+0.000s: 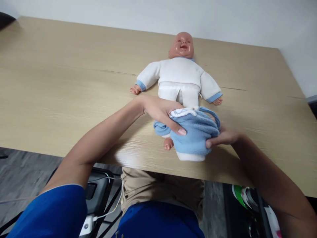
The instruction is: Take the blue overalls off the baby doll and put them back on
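Observation:
A baby doll (pixel 182 72) in a white top with blue cuffs lies on its back, its head away from me. Light blue doll trousers (pixel 190 132) with white hems are bunched around its lower legs. My left hand (pixel 164 112) grips the trousers near the waistband, thumb on the front and other fingers hidden in or behind the cloth. At the right side of the trousers, my right hand (pixel 221 135) holds the fabric, its thumb in front and its fingers behind. One bare doll foot (pixel 168 143) pokes out of the left trouser leg; the other foot is hidden.
The doll lies on a wooden table (pixel 74 82), near the front edge. A white wall (pixel 235 19) stands behind it. Below the edge are a black case (pixel 99 191) with cables, a white power plug (pixel 87 225) and a dark bin (pixel 237 211) with items inside.

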Demonstrator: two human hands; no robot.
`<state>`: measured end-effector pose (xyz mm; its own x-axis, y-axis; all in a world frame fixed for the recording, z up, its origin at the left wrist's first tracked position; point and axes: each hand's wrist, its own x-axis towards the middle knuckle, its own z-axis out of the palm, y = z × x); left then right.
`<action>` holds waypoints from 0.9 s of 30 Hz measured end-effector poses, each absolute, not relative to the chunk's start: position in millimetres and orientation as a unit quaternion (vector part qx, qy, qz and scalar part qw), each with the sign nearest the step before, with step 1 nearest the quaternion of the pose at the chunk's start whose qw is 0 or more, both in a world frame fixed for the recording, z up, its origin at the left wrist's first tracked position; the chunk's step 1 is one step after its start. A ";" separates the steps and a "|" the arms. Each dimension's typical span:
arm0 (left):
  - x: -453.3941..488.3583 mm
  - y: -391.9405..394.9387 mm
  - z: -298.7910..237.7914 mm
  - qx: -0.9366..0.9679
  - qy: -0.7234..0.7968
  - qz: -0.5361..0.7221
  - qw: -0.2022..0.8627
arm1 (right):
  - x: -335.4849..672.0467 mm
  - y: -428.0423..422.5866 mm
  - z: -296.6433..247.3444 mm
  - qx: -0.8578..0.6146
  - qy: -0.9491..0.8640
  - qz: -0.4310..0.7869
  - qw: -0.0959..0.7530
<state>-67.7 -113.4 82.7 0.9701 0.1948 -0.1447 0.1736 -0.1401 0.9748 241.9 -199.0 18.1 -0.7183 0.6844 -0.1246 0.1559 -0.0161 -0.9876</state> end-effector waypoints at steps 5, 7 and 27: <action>-68.6 -116.2 78.9 0.674 0.024 -0.154 0.722 | 244.2 -208.1 2.9 -0.370 -0.571 0.678 0.279; -68.2 -115.1 78.0 0.690 0.021 -0.142 0.710 | 242.4 -207.6 4.0 -0.370 -0.579 0.673 0.272; -59.8 -112.5 65.1 0.761 0.126 -0.037 0.636 | 211.4 -206.7 14.6 -0.469 -0.627 0.480 0.395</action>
<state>-59.8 -112.5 65.1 0.9657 0.1442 -0.2161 0.2383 -0.1603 0.9579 211.4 -206.7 14.6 -0.2465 0.9681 0.0457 0.2095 0.0993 -0.9728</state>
